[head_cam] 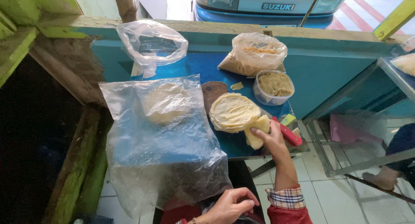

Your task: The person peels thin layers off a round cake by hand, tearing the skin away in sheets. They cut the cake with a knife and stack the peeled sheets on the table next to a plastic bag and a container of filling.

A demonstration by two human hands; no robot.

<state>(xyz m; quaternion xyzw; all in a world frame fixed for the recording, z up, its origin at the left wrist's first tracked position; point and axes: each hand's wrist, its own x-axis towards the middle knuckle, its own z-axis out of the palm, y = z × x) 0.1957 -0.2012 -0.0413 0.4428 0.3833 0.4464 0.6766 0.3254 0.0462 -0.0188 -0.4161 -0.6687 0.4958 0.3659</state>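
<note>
Wrappers (pixel 234 112), thin, limp and tear-prone, lie stacked just beyond the right hand (pixel 272 137), whose fingers pinch a folded sheet (pixel 255 132) by its edge, while the left hand (pixel 231 204) curls on nothing visible.

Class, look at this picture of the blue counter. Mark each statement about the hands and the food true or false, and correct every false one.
1. The right hand rests on a pale yellow block at the counter's near edge. True.
2. The stack of thin round sheets lies inside the round plastic tub. False: it lies on the blue counter, in front of the tub.
3. The red-handled knife lies right of the right hand. True.
4. The left hand is up on the counter. False: it is low, below the counter edge, by the large clear plastic bag.
5. The tub is empty. False: it holds a brownish mash.
</note>
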